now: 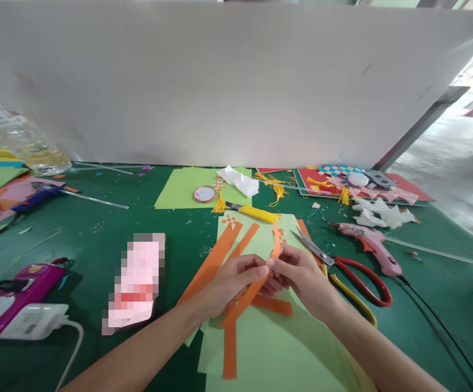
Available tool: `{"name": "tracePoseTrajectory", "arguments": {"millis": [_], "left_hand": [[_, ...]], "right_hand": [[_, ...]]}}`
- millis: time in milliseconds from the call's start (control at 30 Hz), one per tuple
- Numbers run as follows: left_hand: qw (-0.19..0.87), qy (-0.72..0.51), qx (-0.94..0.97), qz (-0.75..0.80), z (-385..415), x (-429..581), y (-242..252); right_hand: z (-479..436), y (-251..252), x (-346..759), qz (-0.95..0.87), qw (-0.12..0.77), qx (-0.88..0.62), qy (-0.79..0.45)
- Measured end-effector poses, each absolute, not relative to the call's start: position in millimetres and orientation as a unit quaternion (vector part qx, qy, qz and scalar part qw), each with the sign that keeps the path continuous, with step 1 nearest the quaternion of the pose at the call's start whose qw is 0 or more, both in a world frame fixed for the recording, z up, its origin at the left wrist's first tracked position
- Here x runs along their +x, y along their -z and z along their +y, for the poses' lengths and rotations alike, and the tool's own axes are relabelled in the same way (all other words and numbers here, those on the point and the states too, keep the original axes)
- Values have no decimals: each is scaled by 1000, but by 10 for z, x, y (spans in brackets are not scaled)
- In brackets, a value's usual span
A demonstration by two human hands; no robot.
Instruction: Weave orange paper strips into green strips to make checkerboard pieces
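Note:
Both my hands pinch one orange paper strip (249,294) above a pile of light green paper sheets (277,348). My left hand (236,280) is closed on the strip with thumb and fingertips. My right hand (297,272) is closed on it close by, thumb nearly touching the left thumb. The strip's upper end stands up past my right fingers. More orange strips (212,267) lie on the sheets, partly under my hands. Red-handled scissors (326,258) lie right of my right hand, blades apart. A yellow utility knife (256,212) lies beyond the sheets.
A pink glue gun (370,245) with a cord lies at right. A phone (138,283), a purple power strip (19,296) with a white charger (36,321), and a blue glue gun (38,198) are at left. A grey panel (220,81) borders the green table's back.

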State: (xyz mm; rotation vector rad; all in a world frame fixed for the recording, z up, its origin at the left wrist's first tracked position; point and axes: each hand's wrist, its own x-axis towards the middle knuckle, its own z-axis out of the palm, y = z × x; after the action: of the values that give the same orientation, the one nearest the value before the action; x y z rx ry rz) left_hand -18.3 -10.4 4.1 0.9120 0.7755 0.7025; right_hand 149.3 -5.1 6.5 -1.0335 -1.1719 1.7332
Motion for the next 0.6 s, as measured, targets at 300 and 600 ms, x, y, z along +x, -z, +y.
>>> {"name": "tracePoseTrajectory", "arguments": {"millis": [300,600], "left_hand": [[799,-311,373,354,-80,-190,9],[845,-287,304,334,-59,-235,-39]], "right_hand": [[-38,29,1496,-409,408,-427,-696],[-77,75,1454,-327,383,-348,-791]]}}
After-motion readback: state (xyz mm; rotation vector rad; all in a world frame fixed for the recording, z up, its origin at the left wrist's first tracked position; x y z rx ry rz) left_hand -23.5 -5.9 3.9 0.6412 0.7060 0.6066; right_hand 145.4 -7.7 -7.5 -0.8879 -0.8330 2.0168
